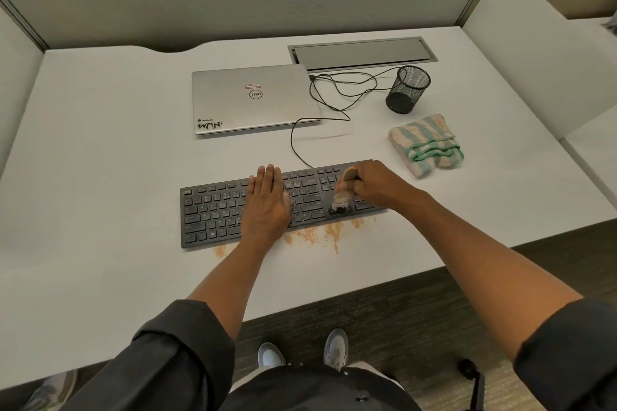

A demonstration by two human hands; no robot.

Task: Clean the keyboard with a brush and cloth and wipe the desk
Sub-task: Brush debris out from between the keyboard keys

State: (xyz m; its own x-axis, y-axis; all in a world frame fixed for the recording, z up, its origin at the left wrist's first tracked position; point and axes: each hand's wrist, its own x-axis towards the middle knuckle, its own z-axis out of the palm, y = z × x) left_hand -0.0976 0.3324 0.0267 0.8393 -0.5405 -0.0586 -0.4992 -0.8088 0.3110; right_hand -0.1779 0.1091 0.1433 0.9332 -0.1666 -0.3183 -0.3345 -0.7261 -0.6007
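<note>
The right hand [370,187] clenches a light, stiff-handled brush [344,192], bristles on the keyboard [213,213] near its right end. The left hand [267,200] lies flat, steadying it. The soft cloth [427,143] lies folded on the table [100,143], easily pinched at a fold.
</note>
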